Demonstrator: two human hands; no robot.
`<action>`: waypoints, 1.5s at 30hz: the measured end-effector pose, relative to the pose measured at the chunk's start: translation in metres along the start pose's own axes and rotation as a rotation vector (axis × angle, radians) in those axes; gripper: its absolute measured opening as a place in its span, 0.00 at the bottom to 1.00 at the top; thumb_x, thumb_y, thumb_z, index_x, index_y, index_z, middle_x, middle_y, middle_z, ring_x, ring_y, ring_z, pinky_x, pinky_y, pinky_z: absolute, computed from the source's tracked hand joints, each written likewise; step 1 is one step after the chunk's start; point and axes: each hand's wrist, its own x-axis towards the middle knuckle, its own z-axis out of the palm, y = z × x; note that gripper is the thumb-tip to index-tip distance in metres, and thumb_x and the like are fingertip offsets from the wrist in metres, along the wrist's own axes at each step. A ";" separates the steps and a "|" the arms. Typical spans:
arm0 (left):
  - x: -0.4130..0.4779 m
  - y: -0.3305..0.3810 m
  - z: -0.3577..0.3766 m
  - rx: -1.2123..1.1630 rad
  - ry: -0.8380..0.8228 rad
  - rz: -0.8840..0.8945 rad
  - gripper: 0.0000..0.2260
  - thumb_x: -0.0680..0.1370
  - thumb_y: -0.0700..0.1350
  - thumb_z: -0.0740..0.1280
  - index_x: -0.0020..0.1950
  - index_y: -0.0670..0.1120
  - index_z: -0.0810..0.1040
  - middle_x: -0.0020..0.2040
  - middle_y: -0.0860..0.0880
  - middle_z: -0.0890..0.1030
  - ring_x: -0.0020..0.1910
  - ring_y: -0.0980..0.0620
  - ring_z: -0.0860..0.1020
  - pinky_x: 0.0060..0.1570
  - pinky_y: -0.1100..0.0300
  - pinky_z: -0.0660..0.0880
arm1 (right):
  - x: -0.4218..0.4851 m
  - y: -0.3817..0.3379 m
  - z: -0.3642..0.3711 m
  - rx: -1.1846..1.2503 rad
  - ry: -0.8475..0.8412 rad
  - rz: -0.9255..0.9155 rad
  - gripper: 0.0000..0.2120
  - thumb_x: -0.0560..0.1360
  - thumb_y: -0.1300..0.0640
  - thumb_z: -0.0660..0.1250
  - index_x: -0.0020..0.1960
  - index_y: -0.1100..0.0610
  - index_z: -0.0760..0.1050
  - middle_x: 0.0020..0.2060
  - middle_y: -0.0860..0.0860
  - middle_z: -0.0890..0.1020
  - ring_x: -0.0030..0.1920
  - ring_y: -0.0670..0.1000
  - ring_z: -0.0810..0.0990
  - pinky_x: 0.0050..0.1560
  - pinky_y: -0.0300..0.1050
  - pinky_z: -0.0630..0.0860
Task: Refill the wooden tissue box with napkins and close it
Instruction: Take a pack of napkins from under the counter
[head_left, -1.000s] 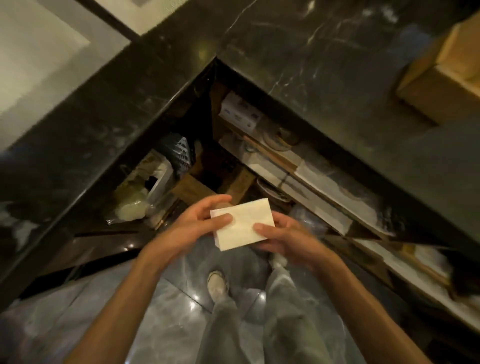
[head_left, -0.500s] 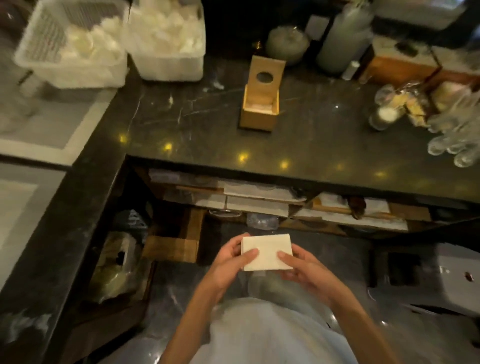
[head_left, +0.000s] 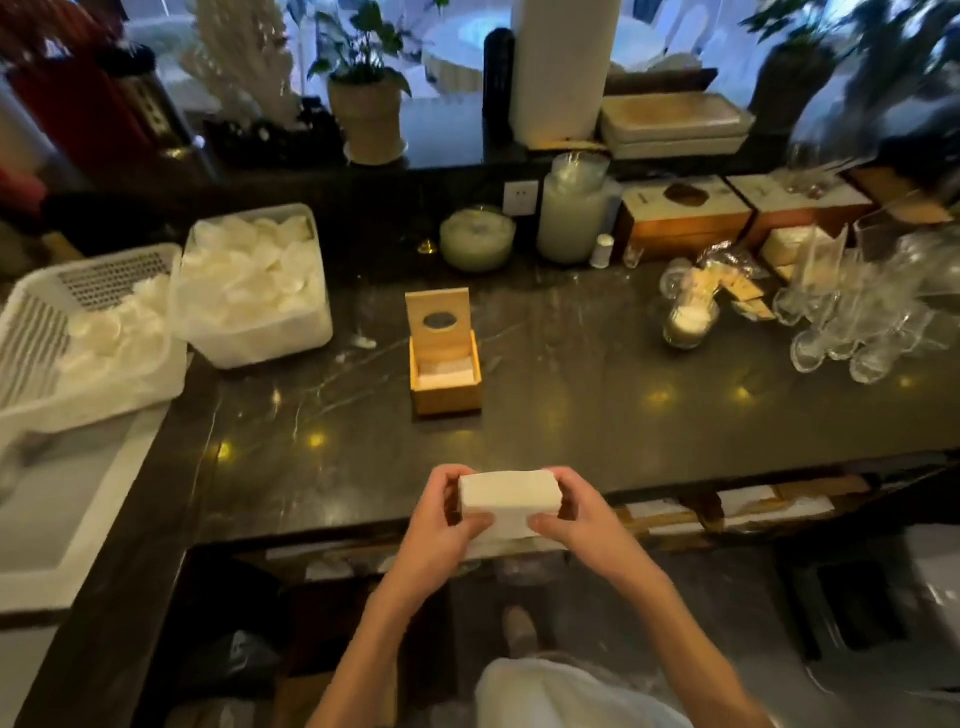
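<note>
On the dark marble counter (head_left: 597, 415), the small open wooden tissue box (head_left: 445, 382), lid upright, sits straight beyond and apart from the white napkin stack (head_left: 510, 496). The stack's long axis runs left-right, pinched between left hand (head_left: 439, 525) and right hand (head_left: 582, 519), 2 equally near.

Place: restaurant or café service bar.
Evidence: dark marble tabletop (head_left: 571, 415), clustered glasses (head_left: 852, 322), tubs of white folded napkins (head_left: 254, 286), wooden tissue boxes (head_left: 685, 218), dining tables beyond.
</note>
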 end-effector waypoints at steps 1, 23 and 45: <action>0.019 0.005 0.002 0.054 -0.007 0.044 0.18 0.74 0.34 0.71 0.58 0.50 0.71 0.56 0.49 0.78 0.58 0.54 0.78 0.56 0.55 0.78 | 0.016 -0.005 -0.009 -0.051 0.033 -0.047 0.20 0.72 0.63 0.73 0.59 0.47 0.74 0.55 0.44 0.81 0.59 0.44 0.79 0.58 0.44 0.78; 0.297 -0.028 0.050 0.558 -0.092 0.133 0.21 0.77 0.38 0.66 0.66 0.55 0.67 0.64 0.54 0.70 0.65 0.57 0.68 0.66 0.59 0.71 | 0.254 0.022 -0.101 -0.297 0.178 0.014 0.22 0.75 0.67 0.68 0.60 0.45 0.69 0.54 0.41 0.77 0.62 0.45 0.76 0.49 0.26 0.72; 0.302 -0.076 0.077 0.448 -0.043 -0.082 0.20 0.76 0.37 0.68 0.65 0.51 0.68 0.63 0.51 0.69 0.64 0.54 0.70 0.65 0.58 0.74 | 0.266 0.073 -0.089 0.003 0.127 0.230 0.38 0.76 0.66 0.69 0.79 0.54 0.54 0.65 0.50 0.76 0.65 0.43 0.73 0.58 0.33 0.72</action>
